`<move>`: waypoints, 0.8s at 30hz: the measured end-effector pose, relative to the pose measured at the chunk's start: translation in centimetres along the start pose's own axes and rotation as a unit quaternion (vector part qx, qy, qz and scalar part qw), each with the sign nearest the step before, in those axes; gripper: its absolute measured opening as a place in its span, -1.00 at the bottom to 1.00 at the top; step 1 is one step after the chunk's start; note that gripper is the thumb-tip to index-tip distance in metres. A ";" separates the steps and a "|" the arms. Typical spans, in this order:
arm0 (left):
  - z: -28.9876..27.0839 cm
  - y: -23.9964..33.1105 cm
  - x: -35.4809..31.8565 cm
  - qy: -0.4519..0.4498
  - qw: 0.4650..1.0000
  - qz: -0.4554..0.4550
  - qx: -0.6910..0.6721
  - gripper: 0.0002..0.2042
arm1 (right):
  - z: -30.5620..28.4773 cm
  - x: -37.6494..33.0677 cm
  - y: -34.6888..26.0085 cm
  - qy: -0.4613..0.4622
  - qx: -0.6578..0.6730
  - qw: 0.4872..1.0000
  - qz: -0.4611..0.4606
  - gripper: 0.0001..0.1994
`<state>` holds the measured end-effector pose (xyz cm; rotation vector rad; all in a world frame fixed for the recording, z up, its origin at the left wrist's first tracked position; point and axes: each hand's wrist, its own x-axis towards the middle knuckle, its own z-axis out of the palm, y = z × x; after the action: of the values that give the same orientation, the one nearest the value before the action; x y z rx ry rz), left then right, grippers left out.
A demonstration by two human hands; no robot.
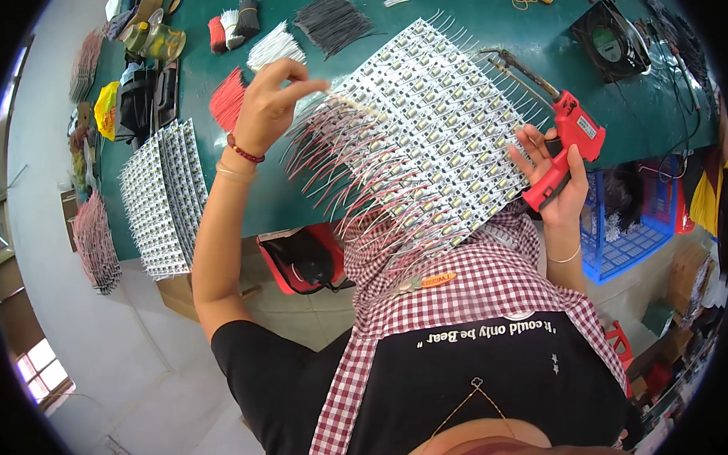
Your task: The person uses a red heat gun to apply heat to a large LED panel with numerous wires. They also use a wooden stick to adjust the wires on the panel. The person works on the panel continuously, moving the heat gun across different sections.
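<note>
A large white circuit-board panel [440,126] with rows of small components lies tilted at the table's near edge. Many thin red and white wires [358,179] fringe its left side; pale wires stick out along its far right side. My left hand [276,100] is raised over the panel's far left edge, thumb and forefinger closed together. A thin pale strand or stick shows by their tips, too fine to name. In my right hand [570,182], at the panel's right edge, is a red soldering gun [580,127], its metal tip pointing away over the panel's far right edge.
Red wires [228,100], white wires [276,46] and black wires [333,22] lie in bundles on the green table [198,165]. More panels [160,200] stand at left. A black fan [611,42] sits far right. Below the table are a blue crate [629,213] and red container [327,242].
</note>
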<state>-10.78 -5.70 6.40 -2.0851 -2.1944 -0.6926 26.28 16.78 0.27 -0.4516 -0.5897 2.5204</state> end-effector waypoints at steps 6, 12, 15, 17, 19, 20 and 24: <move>3.9 2.6 1.6 -0.006 0.998 -0.057 -0.022 -0.76 | 0.2 0.0 -1.2 0.003 -0.014 1.000 -0.015 -0.60; 5.4 1.8 1.8 -0.022 1.000 -0.013 -0.012 -0.79 | -0.6 -1.5 -2.4 -0.006 -0.007 0.999 -0.031 -0.59; 5.7 1.5 2.0 -0.036 0.999 -0.002 -0.023 -0.79 | -0.8 -1.9 -2.7 0.001 -0.006 0.999 -0.036 -0.60; 5.7 1.5 2.3 -0.058 0.998 0.002 -0.029 -0.79 | -1.2 -1.9 -2.6 0.005 0.000 0.999 -0.033 -0.60; 6.1 1.7 2.2 -0.069 0.996 -0.004 -0.062 -0.79 | -1.7 -1.9 -2.2 0.009 0.002 0.999 -0.031 -0.61; 6.7 1.8 2.2 -0.070 0.993 -0.013 -0.095 -0.79 | -1.9 -1.8 -2.1 0.011 0.003 1.000 -0.029 -0.61; 7.6 2.4 2.9 -0.086 0.987 0.004 -0.137 -0.77 | -1.8 -1.6 -1.9 0.010 0.007 0.999 -0.032 -0.62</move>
<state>-6.74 -0.41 1.20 -2.3628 -2.2912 -0.8938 29.08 17.96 -0.05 -0.4448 -0.5708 2.4548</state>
